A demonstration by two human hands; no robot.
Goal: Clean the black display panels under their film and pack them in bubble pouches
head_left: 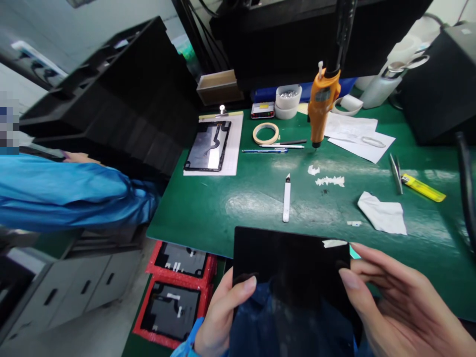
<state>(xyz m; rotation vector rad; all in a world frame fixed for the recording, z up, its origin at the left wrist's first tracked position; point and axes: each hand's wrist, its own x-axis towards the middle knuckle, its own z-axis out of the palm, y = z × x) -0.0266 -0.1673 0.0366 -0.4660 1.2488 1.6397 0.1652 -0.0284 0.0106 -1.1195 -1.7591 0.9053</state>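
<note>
A dark, glossy flat panel like a tablet screen is held up in front of me at the near edge of the green table. My left hand grips its left edge, thumb on the glass. At its upper right corner, my right hand has thumb and fingers closed on the edge. A strip of whitish tape sticks to the panel's top right. Beyond the panel lie a white craft knife, torn tape scraps and a crumpled white cloth or tissue.
An orange electric screwdriver hangs over the table. A clipboard with another panel lies at left. Tweezers and a yellow cutter are at right. Panels in red wrap sit lower left. A person's blue sleeve is at far left.
</note>
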